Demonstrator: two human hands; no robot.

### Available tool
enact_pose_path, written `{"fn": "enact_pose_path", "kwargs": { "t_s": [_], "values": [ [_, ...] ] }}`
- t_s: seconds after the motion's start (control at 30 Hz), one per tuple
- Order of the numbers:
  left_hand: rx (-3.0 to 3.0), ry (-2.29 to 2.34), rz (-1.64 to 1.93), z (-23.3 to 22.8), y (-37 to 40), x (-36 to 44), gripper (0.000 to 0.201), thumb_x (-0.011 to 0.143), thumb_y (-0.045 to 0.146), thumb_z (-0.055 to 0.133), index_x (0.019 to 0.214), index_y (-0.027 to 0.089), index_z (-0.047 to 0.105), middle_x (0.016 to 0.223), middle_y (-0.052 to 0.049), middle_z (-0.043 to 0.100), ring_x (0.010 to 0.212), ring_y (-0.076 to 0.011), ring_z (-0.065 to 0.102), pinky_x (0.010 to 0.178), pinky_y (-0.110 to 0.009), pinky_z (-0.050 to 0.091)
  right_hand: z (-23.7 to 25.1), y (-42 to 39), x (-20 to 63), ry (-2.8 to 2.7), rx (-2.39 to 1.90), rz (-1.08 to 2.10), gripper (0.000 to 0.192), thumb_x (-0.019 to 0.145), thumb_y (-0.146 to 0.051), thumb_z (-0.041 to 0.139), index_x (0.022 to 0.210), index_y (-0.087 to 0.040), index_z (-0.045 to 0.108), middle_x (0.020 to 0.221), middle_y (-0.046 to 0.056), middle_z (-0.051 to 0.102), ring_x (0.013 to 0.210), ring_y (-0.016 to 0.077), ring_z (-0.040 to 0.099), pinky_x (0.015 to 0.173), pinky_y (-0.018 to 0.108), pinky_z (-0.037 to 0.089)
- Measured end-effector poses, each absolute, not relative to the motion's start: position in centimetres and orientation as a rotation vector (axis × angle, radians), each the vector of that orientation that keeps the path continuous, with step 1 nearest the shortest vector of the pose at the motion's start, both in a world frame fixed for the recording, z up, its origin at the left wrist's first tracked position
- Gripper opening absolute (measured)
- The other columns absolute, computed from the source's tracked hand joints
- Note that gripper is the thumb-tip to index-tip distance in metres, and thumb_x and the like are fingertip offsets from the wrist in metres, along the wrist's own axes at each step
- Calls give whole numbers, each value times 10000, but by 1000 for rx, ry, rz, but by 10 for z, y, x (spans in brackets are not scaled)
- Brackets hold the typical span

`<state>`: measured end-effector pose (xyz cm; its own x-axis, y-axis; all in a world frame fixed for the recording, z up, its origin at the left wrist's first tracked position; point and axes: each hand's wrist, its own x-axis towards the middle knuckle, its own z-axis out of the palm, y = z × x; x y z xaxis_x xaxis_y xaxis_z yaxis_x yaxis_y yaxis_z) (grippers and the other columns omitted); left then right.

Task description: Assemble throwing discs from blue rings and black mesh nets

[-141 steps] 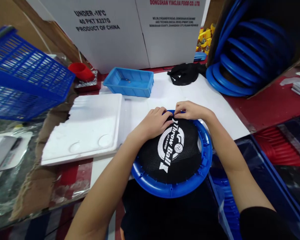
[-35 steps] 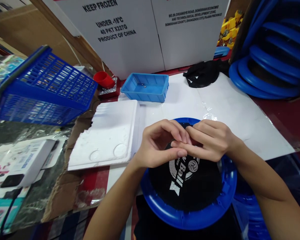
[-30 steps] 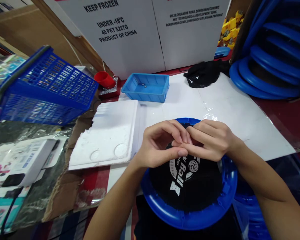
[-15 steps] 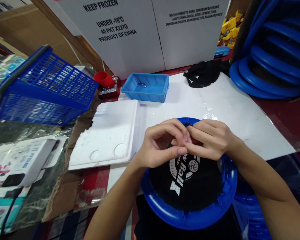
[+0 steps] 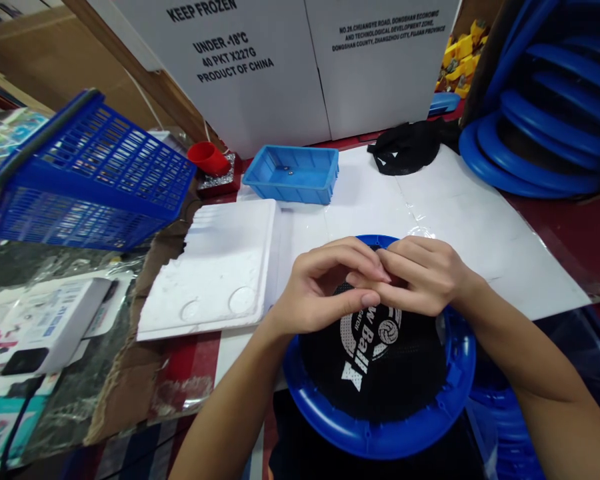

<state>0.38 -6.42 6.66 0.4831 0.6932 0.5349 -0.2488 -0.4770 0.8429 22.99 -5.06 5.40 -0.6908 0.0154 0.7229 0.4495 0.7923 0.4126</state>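
Both hands (image 5: 310, 290) (image 5: 425, 275) bunch fingers (image 5: 347, 253) together over the blue ring (image 5: 375, 441), likely for precision. Can't tell if anything's pinched.

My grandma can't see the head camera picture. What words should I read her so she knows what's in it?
A left hand and right hand meet, fingers together, over a blue ring with black mesh printed "Ball"; anything between the fingertips is hidden. Beyond are a white foam slab, a blue tray and a white carton.
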Motion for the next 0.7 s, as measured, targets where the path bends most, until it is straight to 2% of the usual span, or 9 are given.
{"fn": "enact_pose_path", "kwargs": {
  "t_s": [0.13, 0.27, 0.37, 0.43, 0.57, 0.7],
  "values": [
    [1660, 376, 1195, 61, -65, 7, 289, 889, 201, 898, 1132, 219, 742, 972, -45, 791, 909, -186, 786, 827, -315, 693, 53, -50, 229, -2218, -351, -734, 44, 1013, -271, 778, 1021, -299, 745, 792, -36, 683, 699, 137, 545, 582, 292, 472],
    [1625, 442, 1276, 52, -62, 9, 417, 883, 262, 920, 1233, 250, 693, 1079, -50, 801, 1008, -204, 796, 897, -334, 687, 44, -41, 236, -2216, -385, -449, 241, 1010, -268, 778, 1234, -324, 712, 968, -7, 733, 817, 162, 628, 681, 317, 544],
    [1614, 693, 1340, 50, -55, 6, 468, 880, 288, 918, 1275, 254, 669, 1215, -65, 783, 1088, -218, 784, 938, -352, 668, 38, -31, 244, -2013, -536, -218, 178, 1047, -469, 709, 1078, -299, 666, 1066, 50, 735, 888, 213, 660, 705, 383, 585],
    [1650, 970, 1354, 50, -49, 0, 372, 920, 308, 869, 1234, 229, 685, 1179, -63, 781, 1047, -204, 773, 918, -340, 652, 38, -26, 249, -1817, -632, -183, 323, 1074, -533, 625, 884, -277, 577, 1046, 78, 712, 852, 225, 641, 652, 406, 566],
    [1967, 1375, 1112, 53, -42, -15, 137, 1003, 319, 731, 1068, 199, 739, 1053, -62, 782, 920, -196, 720, 837, -344, 598, 43, -18, 253, -1637, -624, -189, 482, 1049, -327, 654, 663, -248, 377, 924, 69, 644, 812, 217, 594, 642, 418, 500],
    [2217, 1494, 646, 50, -41, -22, 151, 1038, 308, 641, 1033, 201, 747, 1044, -79, 781, 942, -251, 708, 917, -435, 566, 42, -11, 251, -1706, -745, -118, 509, 960, -197, 691, 593, -236, 340, 824, 57, 604, 854, 243, 577, 758, 473, 515]
  ]
}}
